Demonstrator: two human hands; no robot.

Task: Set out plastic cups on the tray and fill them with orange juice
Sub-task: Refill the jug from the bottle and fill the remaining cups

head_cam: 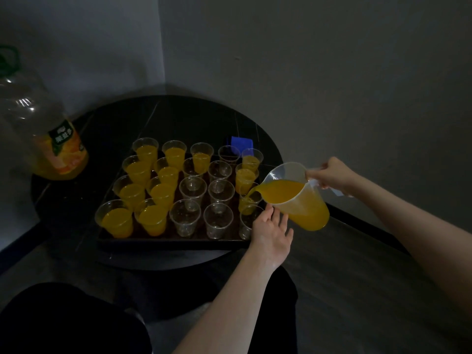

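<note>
A: What's the room like?
B: Dim. Two plain grey walls meet in a corner in the upper middle of the frame.
A: Furniture?
B: A round black table with pale veins sits at centre, pushed close to that corner.
A: And the floor?
B: Dark grey floor at lower right, with a dark skirting strip along the right wall.

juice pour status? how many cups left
Done: all cups sit on the tray; the two left columns and three more are full. In hand: right hand tips the jug into the third cup of the right column; left hand rests beside the front-right cup. Left: about eight empty cups.
</note>
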